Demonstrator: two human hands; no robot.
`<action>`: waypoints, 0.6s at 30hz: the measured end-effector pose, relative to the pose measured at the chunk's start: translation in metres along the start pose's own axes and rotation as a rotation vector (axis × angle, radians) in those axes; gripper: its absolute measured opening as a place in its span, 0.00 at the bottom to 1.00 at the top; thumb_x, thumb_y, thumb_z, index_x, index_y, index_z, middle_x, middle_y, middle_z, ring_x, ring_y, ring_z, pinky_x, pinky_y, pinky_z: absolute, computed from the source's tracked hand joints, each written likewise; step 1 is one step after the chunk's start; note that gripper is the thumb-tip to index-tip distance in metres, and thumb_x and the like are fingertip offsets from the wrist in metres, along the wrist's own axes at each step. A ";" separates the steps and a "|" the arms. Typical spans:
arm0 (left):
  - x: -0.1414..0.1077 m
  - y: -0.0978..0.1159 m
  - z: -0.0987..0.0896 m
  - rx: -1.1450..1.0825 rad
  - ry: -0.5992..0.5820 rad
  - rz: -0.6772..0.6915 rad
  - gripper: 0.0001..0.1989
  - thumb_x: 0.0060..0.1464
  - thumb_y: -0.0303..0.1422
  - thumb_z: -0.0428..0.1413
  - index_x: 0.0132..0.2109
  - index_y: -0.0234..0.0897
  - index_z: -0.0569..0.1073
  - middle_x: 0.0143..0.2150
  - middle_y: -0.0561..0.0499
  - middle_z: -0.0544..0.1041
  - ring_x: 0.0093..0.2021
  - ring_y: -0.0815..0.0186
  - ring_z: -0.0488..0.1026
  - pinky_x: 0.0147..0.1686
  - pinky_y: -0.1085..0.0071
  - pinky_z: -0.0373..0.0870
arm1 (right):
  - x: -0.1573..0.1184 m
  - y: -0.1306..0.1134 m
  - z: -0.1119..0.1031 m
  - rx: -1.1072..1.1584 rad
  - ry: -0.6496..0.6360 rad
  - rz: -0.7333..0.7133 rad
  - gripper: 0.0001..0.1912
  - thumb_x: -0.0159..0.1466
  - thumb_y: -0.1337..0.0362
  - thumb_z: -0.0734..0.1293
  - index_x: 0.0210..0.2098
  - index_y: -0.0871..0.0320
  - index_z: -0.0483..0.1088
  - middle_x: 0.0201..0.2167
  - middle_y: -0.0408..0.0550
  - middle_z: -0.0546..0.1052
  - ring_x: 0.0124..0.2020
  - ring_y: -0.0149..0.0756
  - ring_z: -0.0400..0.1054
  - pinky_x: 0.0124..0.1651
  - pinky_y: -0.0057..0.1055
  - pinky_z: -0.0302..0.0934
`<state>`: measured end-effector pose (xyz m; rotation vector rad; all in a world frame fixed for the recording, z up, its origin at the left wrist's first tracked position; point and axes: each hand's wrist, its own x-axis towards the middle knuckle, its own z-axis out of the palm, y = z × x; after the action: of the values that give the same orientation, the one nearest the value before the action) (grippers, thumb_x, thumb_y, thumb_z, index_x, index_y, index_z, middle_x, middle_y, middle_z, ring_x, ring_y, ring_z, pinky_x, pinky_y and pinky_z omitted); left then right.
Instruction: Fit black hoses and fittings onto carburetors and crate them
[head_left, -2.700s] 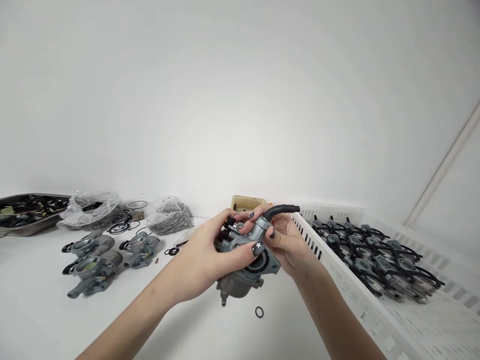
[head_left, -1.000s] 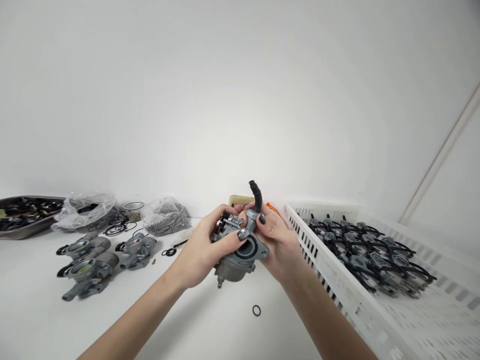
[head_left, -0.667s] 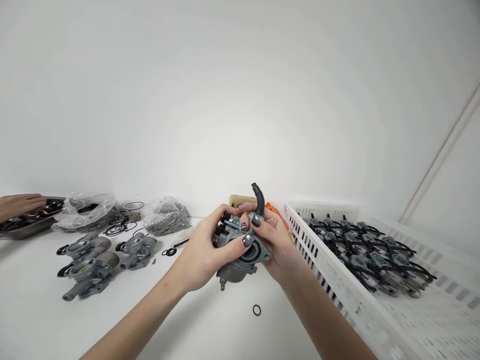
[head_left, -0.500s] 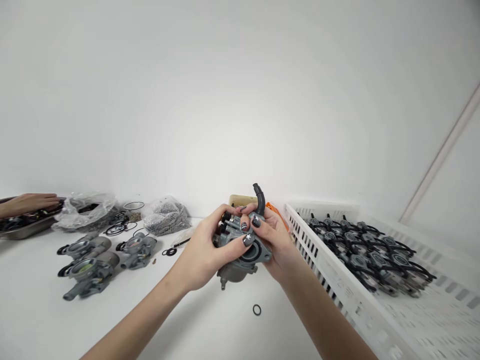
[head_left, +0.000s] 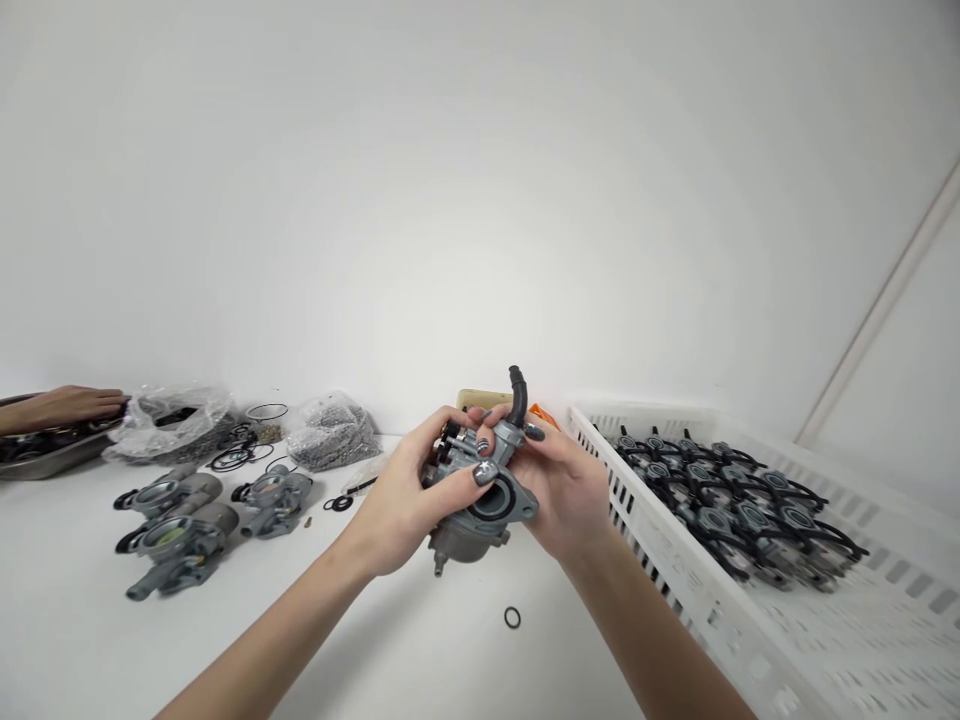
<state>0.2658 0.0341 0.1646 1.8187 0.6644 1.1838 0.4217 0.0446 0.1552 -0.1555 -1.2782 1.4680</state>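
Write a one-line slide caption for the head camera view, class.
Left hand and right hand hold a carburetor over a white table, beside a white crate of carburetors.

Carburetor (head_left: pixel 469 540) partly masked by the left grip (head_left: pixel 397 500) and right grip (head_left: pixel 566 490); beyond them, a tan object (head_left: pixel 480 399) mostly hidden. Far left of the grips, a co-worker's hand (head_left: pixel 71 405) and metal tray (head_left: pixel 37 465) run off frame; bagged parts (head_left: pixel 330 432) too small to tell.

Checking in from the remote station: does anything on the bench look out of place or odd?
A lone black O-ring lies on the white bench just below the carburetor, well apart from the other rings at the left, so it looks dropped or stray.
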 end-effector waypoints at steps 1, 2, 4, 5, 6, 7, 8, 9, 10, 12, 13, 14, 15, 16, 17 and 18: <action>0.000 -0.001 0.000 0.006 0.008 -0.006 0.18 0.50 0.46 0.58 0.38 0.38 0.65 0.35 0.54 0.67 0.34 0.67 0.63 0.35 0.73 0.61 | 0.000 0.000 0.001 0.006 0.013 -0.005 0.09 0.56 0.60 0.67 0.35 0.55 0.75 0.28 0.47 0.76 0.44 0.43 0.70 0.45 0.37 0.65; 0.000 -0.003 0.000 0.011 0.016 -0.010 0.19 0.49 0.47 0.58 0.39 0.38 0.65 0.35 0.53 0.68 0.34 0.67 0.63 0.35 0.73 0.61 | 0.000 -0.001 0.001 0.014 0.029 -0.007 0.09 0.56 0.60 0.67 0.34 0.55 0.75 0.28 0.47 0.76 0.44 0.43 0.70 0.46 0.37 0.65; 0.001 -0.005 0.000 0.016 0.028 -0.007 0.21 0.47 0.48 0.59 0.40 0.38 0.65 0.35 0.53 0.69 0.34 0.66 0.64 0.34 0.72 0.62 | 0.000 -0.001 0.002 0.031 0.054 -0.006 0.08 0.54 0.61 0.67 0.33 0.55 0.75 0.27 0.47 0.76 0.44 0.42 0.70 0.45 0.36 0.65; 0.001 -0.006 0.000 0.020 0.030 -0.003 0.22 0.47 0.49 0.58 0.40 0.38 0.65 0.35 0.52 0.69 0.34 0.66 0.64 0.34 0.72 0.62 | 0.000 -0.001 0.002 0.035 0.059 -0.005 0.08 0.54 0.61 0.67 0.33 0.55 0.75 0.27 0.47 0.76 0.44 0.42 0.70 0.45 0.36 0.65; 0.000 -0.005 0.000 0.026 0.027 -0.002 0.22 0.47 0.49 0.58 0.40 0.38 0.65 0.36 0.52 0.69 0.34 0.65 0.65 0.34 0.72 0.63 | 0.000 -0.001 0.001 0.034 0.059 -0.004 0.08 0.54 0.62 0.68 0.33 0.55 0.75 0.27 0.47 0.76 0.44 0.42 0.70 0.45 0.36 0.65; 0.000 -0.005 0.000 0.032 0.021 -0.006 0.21 0.47 0.49 0.58 0.40 0.38 0.65 0.36 0.52 0.69 0.35 0.65 0.65 0.34 0.72 0.63 | 0.000 -0.001 0.001 0.030 0.057 -0.006 0.07 0.54 0.62 0.68 0.33 0.55 0.75 0.27 0.47 0.76 0.44 0.42 0.70 0.45 0.36 0.65; 0.000 -0.004 0.000 0.037 0.013 -0.012 0.21 0.47 0.48 0.58 0.41 0.38 0.65 0.36 0.51 0.69 0.36 0.64 0.66 0.35 0.72 0.64 | 0.000 -0.001 0.001 0.025 0.058 -0.008 0.07 0.54 0.62 0.68 0.33 0.55 0.74 0.27 0.46 0.76 0.44 0.42 0.70 0.45 0.36 0.65; 0.000 -0.003 0.000 0.037 0.006 -0.017 0.20 0.48 0.48 0.58 0.41 0.38 0.65 0.37 0.51 0.69 0.37 0.63 0.66 0.36 0.71 0.65 | 0.000 -0.001 0.000 0.019 0.059 -0.008 0.07 0.54 0.62 0.69 0.33 0.55 0.74 0.27 0.46 0.76 0.43 0.41 0.70 0.45 0.36 0.65; -0.001 -0.001 0.000 0.034 -0.001 -0.018 0.20 0.48 0.48 0.57 0.41 0.38 0.65 0.37 0.51 0.69 0.38 0.63 0.67 0.37 0.71 0.65 | 0.000 0.000 0.000 0.013 0.062 -0.008 0.07 0.54 0.62 0.69 0.33 0.55 0.73 0.28 0.46 0.76 0.42 0.41 0.70 0.45 0.36 0.65; -0.001 0.000 0.000 0.019 -0.006 -0.008 0.19 0.49 0.47 0.57 0.41 0.38 0.64 0.38 0.51 0.69 0.39 0.63 0.66 0.38 0.71 0.65 | -0.001 0.000 -0.001 0.003 0.064 -0.008 0.08 0.54 0.61 0.71 0.33 0.55 0.72 0.28 0.46 0.75 0.39 0.40 0.70 0.42 0.35 0.65; -0.001 0.001 0.000 0.011 -0.003 0.001 0.19 0.49 0.46 0.57 0.41 0.38 0.64 0.39 0.51 0.68 0.39 0.64 0.66 0.38 0.72 0.65 | -0.001 0.001 -0.001 -0.003 0.062 -0.010 0.09 0.54 0.61 0.71 0.34 0.55 0.72 0.28 0.45 0.75 0.39 0.39 0.70 0.42 0.34 0.65; -0.002 0.001 0.000 0.004 -0.002 0.007 0.18 0.50 0.46 0.57 0.40 0.38 0.64 0.38 0.52 0.68 0.38 0.65 0.65 0.37 0.72 0.65 | -0.001 0.001 -0.002 -0.012 0.057 -0.012 0.10 0.55 0.60 0.72 0.35 0.55 0.73 0.28 0.45 0.75 0.38 0.38 0.70 0.41 0.33 0.65; -0.002 0.001 0.000 -0.001 -0.003 0.010 0.18 0.50 0.45 0.57 0.39 0.38 0.64 0.38 0.53 0.67 0.36 0.66 0.65 0.36 0.73 0.64 | -0.001 0.001 -0.002 -0.024 0.048 -0.014 0.11 0.55 0.59 0.72 0.37 0.55 0.73 0.29 0.45 0.75 0.38 0.38 0.70 0.42 0.32 0.65; -0.002 0.000 0.000 -0.004 -0.007 0.009 0.17 0.50 0.45 0.57 0.39 0.38 0.63 0.36 0.54 0.67 0.35 0.68 0.64 0.34 0.74 0.63 | -0.001 0.002 -0.002 -0.037 0.037 -0.013 0.13 0.56 0.58 0.72 0.39 0.54 0.74 0.29 0.45 0.75 0.38 0.37 0.70 0.42 0.31 0.65; -0.002 0.000 0.000 -0.003 -0.008 0.007 0.17 0.51 0.45 0.58 0.39 0.38 0.63 0.35 0.54 0.67 0.33 0.68 0.64 0.33 0.74 0.63 | 0.000 0.002 -0.003 -0.050 0.025 -0.008 0.14 0.56 0.57 0.73 0.41 0.54 0.74 0.30 0.45 0.75 0.37 0.36 0.70 0.42 0.31 0.65; -0.002 -0.001 0.000 -0.002 -0.009 0.007 0.17 0.51 0.45 0.58 0.39 0.38 0.63 0.34 0.55 0.66 0.33 0.69 0.64 0.32 0.74 0.62 | 0.000 0.002 -0.003 -0.062 0.015 -0.001 0.15 0.56 0.56 0.73 0.42 0.54 0.74 0.30 0.45 0.75 0.36 0.35 0.70 0.41 0.30 0.65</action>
<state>0.2649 0.0332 0.1631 1.8244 0.6522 1.1799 0.4222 0.0465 0.1521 -0.2059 -1.3118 1.4247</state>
